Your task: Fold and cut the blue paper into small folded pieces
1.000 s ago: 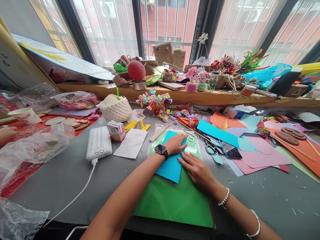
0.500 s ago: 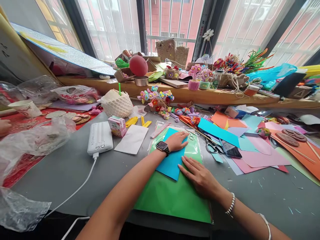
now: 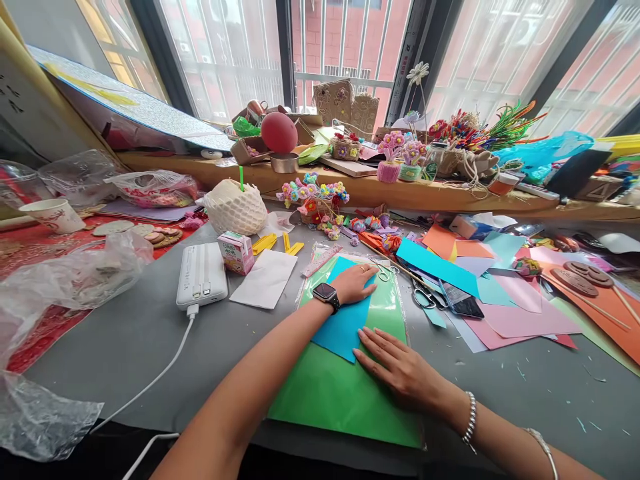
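Observation:
A strip of blue paper lies flat on a green sheet in a clear plastic sleeve. My left hand, with a watch at the wrist, presses on the upper part of the blue paper, its fingers stretched toward the right edge. Lower down, my right hand rests flat with its fingertips on the blue paper's right edge and the palm over the green sheet. Neither hand grips anything. Small scissors lie just beyond my left fingertips.
Black-handled scissors, a phone and a folded blue paper strip lie to the right, near pink paper sheets. On the left are a white power bank with a cable, a drink carton and a white napkin.
My right hand has slid slightly down and left along the blue paper's edge. My left hand stays in place. A person's hand at the far left edge is out of view now.

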